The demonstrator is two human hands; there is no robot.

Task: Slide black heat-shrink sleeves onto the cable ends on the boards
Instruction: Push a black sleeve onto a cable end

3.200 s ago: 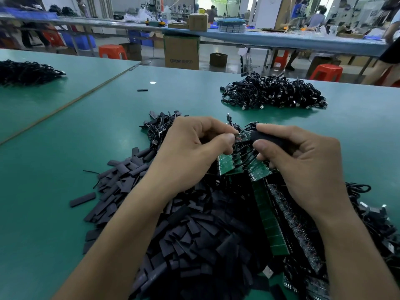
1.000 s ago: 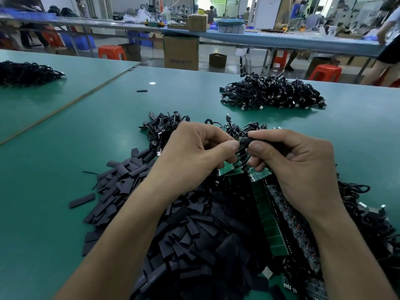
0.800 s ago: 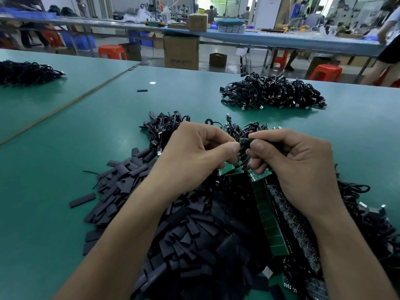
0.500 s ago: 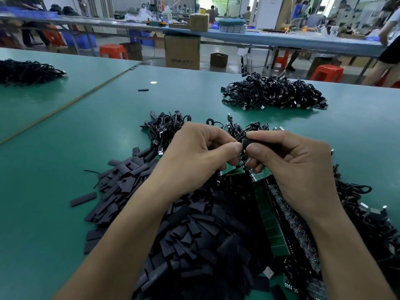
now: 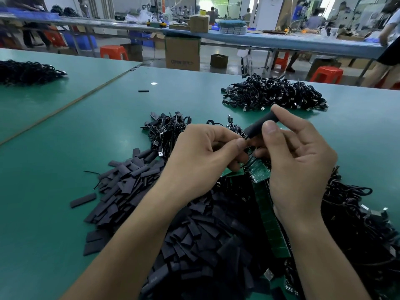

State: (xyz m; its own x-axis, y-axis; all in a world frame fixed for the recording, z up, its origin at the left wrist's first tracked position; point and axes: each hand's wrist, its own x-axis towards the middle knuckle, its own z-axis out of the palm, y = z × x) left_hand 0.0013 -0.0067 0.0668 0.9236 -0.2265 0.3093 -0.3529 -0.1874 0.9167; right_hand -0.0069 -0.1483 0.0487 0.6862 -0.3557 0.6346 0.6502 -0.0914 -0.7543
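Tilting up toward the far right since a moment ago, the black heat-shrink sleeve (image 5: pixel 259 125) is being pinched by the right hand (image 5: pixel 300 167) and seemingly fed over the cable end (image 5: pixel 246 137) pinched by the left hand (image 5: pixel 201 161) above the green boards (image 5: pixel 259 172).

2 hands, 2 forearms in view, all bare. left hand (image 5: pixel 201 161): knuckle ridges show across the back, thumbnail cut short. right hand (image 5: pixel 300 169): thumbnail short and rounded, skin creased at the thumb joints. left forearm (image 5: pixel 134 245) and right forearm (image 5: pixel 320 256) uncovered down to the lower frame edge; clothing beyond that is out of view.
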